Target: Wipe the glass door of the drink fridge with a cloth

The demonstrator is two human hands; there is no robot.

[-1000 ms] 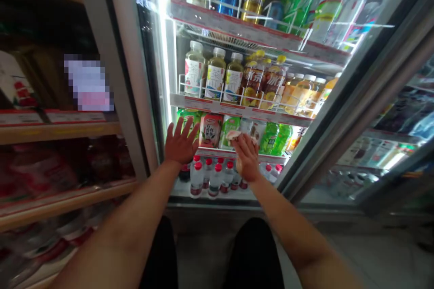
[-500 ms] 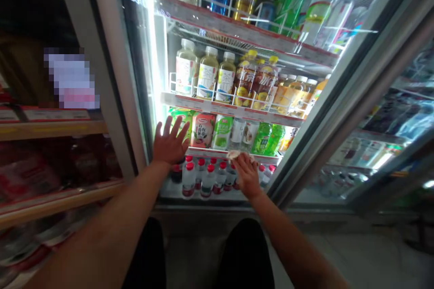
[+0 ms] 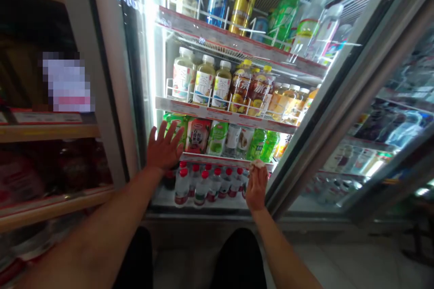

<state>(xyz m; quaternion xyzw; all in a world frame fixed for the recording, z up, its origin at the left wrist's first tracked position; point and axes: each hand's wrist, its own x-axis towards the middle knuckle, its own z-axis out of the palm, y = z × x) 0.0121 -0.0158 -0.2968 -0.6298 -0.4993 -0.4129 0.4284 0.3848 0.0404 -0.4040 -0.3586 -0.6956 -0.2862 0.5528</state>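
Observation:
I face an open drinks cooler. My left hand (image 3: 165,148) is spread open, fingers apart, against the left end of a low shelf edge (image 3: 217,159), beside a green bottle (image 3: 178,127) and a red carton (image 3: 197,135). My right hand (image 3: 257,185) is closed on a small pale cloth (image 3: 257,164), pressed against the right end of that same shelf edge. Below both hands stand several red-capped bottles (image 3: 202,185) on the cooler floor.
Higher shelves hold tea bottles (image 3: 203,83), amber drinks (image 3: 256,90) and cans (image 3: 241,6). The open glass door (image 3: 356,99) slants away at the right. A wooden shop shelf (image 3: 50,131) with dark goods stands at the left. My knees (image 3: 237,257) are low in view.
My right hand with the cloth has slid down and to the right along the low shelf edge. My left hand has stayed spread at the shelf's left end.

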